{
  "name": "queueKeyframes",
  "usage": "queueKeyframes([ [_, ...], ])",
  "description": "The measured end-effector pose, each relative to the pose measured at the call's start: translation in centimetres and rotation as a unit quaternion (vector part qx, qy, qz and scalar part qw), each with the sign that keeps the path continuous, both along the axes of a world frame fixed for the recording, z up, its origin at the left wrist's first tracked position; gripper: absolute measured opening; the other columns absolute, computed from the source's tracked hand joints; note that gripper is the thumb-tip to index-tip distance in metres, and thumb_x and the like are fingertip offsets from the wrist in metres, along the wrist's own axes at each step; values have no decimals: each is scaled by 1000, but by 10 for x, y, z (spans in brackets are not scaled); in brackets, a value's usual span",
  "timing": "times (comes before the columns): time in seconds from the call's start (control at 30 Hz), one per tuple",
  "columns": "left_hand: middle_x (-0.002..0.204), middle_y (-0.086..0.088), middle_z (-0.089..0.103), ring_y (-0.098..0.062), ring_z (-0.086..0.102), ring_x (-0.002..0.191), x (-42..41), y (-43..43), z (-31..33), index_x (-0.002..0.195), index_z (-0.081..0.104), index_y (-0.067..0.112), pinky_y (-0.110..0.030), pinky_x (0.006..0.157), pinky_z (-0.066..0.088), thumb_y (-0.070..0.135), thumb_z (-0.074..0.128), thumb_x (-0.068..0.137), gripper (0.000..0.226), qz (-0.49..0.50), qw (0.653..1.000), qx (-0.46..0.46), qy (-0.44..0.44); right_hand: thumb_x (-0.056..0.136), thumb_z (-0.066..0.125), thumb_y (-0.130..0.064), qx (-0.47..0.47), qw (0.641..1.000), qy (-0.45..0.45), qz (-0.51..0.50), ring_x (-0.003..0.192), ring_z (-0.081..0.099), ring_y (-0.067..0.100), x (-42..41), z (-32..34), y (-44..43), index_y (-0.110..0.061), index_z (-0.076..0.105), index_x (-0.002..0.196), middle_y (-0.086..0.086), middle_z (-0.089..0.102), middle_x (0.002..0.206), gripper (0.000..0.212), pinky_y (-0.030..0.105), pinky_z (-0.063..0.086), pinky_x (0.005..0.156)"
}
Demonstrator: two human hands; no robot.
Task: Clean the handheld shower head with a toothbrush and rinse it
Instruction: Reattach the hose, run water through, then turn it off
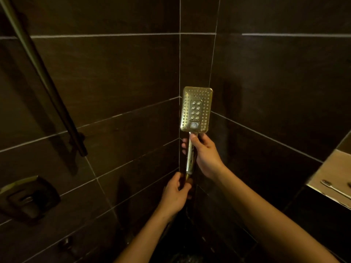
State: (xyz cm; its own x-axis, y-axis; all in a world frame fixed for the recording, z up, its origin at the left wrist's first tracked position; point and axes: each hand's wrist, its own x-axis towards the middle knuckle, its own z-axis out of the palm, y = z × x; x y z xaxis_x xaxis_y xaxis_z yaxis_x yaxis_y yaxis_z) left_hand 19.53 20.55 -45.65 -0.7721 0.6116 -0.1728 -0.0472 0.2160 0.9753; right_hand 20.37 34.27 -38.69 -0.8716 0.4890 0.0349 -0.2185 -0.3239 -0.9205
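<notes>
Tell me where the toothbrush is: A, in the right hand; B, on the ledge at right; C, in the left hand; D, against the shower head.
B: the toothbrush lies on the ledge, while the right hand and left hand both grip the handheld shower head by its handle.

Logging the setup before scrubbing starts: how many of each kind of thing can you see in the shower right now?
Handheld shower head: 1
Toothbrush: 1, on the ledge
Hands: 2, left hand and right hand, both gripping the shower head's handle
Riser rail: 1
Wall mixer control: 1
Total: 6
</notes>
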Motion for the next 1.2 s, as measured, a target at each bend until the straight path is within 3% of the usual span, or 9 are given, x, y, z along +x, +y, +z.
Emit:
queueKeyframes([
  [0.13,104,-3,73,-14,71,88,-5,-6,0,113,65,28,-31,78,57,21,58,98,18,-10,999,25,-36,105,55,-19,2,1000,14,20,94,71,19,-2,2,-3,-11,59,132,6,73,102,29,41,57,93],
  [0.37,84,-4,71,-16,68,74,-8,-23,8,116,62,15,-31,74,54,18,53,102,18,-61,973,147,-167,105,53,-18,-50,995,50,71,93,69,20,-1,9,-6,-11,60,124,8,72,102,22,34,59,85],
  [0.53,93,-2,74,-12,71,79,-5,-25,8,108,70,25,-26,76,59,15,59,98,18,14,994,97,-48,105,54,-20,-13,999,47,21,96,72,21,-3,9,-16,-14,59,130,7,74,103,27,37,60,89],
  [0.6,103,-1,74,-13,73,92,-3,-21,5,107,70,32,-37,85,61,17,60,97,21,27,997,65,-18,104,55,-22,21,999,37,-21,94,72,21,-5,6,-22,-15,59,132,6,74,100,29,38,60,89],
  [0.7,101,-3,75,-18,74,92,3,-21,6,104,69,35,-46,87,61,22,61,96,17,33,998,54,-18,106,52,-23,48,998,22,-33,90,70,19,-5,3,-29,-16,59,133,8,74,102,28,38,58,89],
  [0.9,97,-18,73,-20,71,76,4,-32,12,100,72,26,-40,79,56,22,61,97,12,6,993,117,-20,109,43,-19,-37,996,37,76,110,65,23,5,10,-21,-12,53,145,13,69,120,39,43,46,106],
  [1.0,98,-9,76,-18,73,84,5,-33,12,103,73,29,-38,83,59,25,63,95,13,18,994,108,-11,105,52,-17,-65,995,39,62,118,66,23,7,10,-23,-13,57,143,10,69,124,39,38,51,101],
  [1.1,110,-3,75,-16,73,100,6,-32,9,115,71,26,-40,92,59,25,65,94,22,29,995,89,-32,97,65,-16,-26,999,27,24,110,65,23,8,9,-31,-6,67,130,6,68,109,35,33,53,94],
  [1.2,109,0,75,-12,73,100,11,-36,9,118,69,26,-39,91,59,24,62,96,24,24,995,94,-36,94,71,-21,71,997,13,7,95,60,21,9,10,-38,-2,70,112,3,63,90,27,35,51,92],
])
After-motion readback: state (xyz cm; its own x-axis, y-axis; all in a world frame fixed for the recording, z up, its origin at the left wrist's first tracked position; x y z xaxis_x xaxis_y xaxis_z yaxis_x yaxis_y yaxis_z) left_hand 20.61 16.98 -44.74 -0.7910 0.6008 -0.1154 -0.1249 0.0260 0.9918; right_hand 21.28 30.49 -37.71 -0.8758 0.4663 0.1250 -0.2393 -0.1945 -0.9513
